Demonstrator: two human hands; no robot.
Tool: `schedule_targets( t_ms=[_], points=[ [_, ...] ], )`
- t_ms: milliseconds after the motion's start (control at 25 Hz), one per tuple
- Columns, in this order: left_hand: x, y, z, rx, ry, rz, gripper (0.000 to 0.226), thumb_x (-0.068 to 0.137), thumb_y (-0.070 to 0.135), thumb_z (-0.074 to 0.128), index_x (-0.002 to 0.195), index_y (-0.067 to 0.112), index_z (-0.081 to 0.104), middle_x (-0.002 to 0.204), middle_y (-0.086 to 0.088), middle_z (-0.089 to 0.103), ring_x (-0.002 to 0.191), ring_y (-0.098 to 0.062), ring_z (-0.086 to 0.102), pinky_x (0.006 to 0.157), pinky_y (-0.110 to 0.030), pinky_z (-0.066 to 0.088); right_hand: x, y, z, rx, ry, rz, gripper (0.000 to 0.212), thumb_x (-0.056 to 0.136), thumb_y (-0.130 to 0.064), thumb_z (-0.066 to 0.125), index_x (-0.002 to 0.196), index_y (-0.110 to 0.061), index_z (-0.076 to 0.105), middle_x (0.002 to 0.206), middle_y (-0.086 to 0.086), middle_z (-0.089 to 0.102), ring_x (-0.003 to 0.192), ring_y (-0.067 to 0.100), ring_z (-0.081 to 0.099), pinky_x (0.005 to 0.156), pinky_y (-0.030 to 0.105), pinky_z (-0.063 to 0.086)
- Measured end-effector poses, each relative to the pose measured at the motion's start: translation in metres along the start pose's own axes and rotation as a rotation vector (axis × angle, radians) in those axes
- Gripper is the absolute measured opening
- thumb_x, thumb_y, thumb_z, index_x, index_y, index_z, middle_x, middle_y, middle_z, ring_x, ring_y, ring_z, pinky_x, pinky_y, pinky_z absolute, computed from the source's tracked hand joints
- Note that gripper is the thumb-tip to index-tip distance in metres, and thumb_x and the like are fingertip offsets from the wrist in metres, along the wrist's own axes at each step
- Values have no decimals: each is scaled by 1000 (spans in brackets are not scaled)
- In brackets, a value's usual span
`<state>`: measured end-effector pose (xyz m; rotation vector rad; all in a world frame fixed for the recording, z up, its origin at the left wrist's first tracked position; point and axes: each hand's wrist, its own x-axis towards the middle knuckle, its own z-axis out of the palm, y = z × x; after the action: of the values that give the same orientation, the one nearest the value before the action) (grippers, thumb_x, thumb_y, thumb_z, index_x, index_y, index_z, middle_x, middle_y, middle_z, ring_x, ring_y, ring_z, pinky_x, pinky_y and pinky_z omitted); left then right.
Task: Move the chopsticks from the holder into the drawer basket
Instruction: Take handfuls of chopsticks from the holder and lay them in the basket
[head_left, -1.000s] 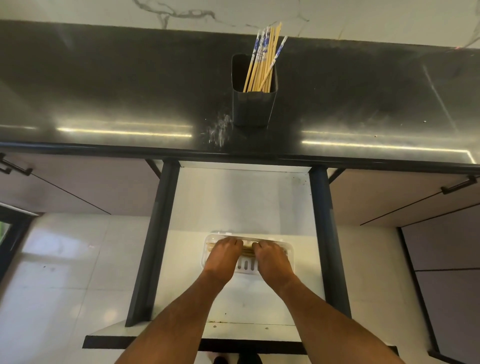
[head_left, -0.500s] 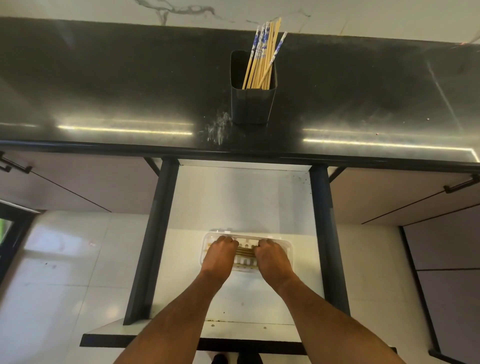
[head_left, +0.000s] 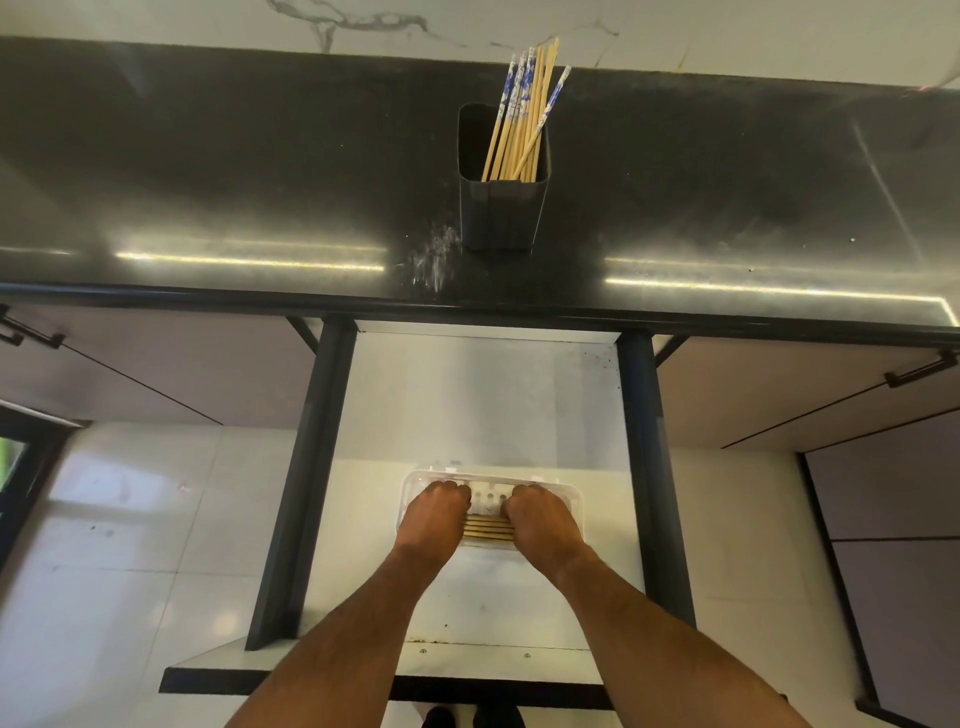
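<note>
Chopsticks (head_left: 488, 531) lie flat in the white perforated plastic basket (head_left: 574, 501) at 6 o'clock in the open drawer (head_left: 483, 410); we see only a short mid-section of pale wood between our fists, ends hidden. Left hand (head_left: 434, 517) & right hand (head_left: 543, 519) both curl knuckles-up over the bundle, but fingertips are tucked under, so we can't tell if they grip. At 12 o'clock more sticks (head_left: 522, 111), blue-patterned tops, stand in the dark squarish holder (head_left: 501, 218) on the glossy black counter (head_left: 208, 182).

Black countertop (head_left: 208, 171), cabinet doors (head_left: 156, 374), tiled floor (head_left: 130, 545).
</note>
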<state>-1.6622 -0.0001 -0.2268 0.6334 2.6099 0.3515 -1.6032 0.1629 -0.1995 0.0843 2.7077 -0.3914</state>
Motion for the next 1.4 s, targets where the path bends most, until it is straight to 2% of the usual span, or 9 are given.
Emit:
schedule_targets(
  t_ms=[280,560,760,880,1080,1240,1400],
  points=[
    [-2,-2,5,-13,1,-12,21,97,15,58,113,18,72,111,-1,74,95,-16,70,86,-30,59,0,0,7,13,-8,7,29,102,-23,55,126,-13,67,126,8,67,114,23,63,100,31,50],
    [-5,-2,8,-10,136,54,31,99,21,57,129,14,62,131,-4,67,117,-19,63,104,-27,47,-2,0,14,0,35,-10,33,99,-25,59,130,-15,63,131,6,64,120,21,58,105,32,48],
    [-19,4,-1,-30,168,94,34,96,17,63,128,8,60,127,-10,65,117,-26,62,104,-35,47,-11,-6,13,2,85,9,41,97,-34,64,133,-17,58,135,4,62,122,19,58,108,32,47],
    [-29,8,-11,-33,185,110,35,95,19,65,129,11,59,128,-6,65,116,-22,61,104,-33,46,-20,-9,5,2,125,11,39,98,-34,61,132,-15,58,133,5,63,120,20,58,105,31,47],
    [-36,15,-47,70,308,192,31,90,21,73,118,9,68,112,-8,72,101,-26,70,92,-35,55,-29,-21,-28,-19,245,18,39,103,-39,53,134,-16,57,132,4,64,117,20,61,101,28,47],
    [-25,24,-94,100,386,249,40,103,32,53,137,10,56,135,-9,63,123,-28,61,110,-37,42,-26,-30,-77,-58,370,-5,43,104,-42,49,137,-16,56,135,4,64,119,21,62,105,28,45],
    [-6,37,-163,86,495,278,46,103,38,48,141,12,53,141,-9,59,128,-28,57,113,-37,39,-18,-38,-144,-79,497,2,49,105,-44,45,143,-14,52,143,7,58,127,24,57,111,31,40]
  ],
)
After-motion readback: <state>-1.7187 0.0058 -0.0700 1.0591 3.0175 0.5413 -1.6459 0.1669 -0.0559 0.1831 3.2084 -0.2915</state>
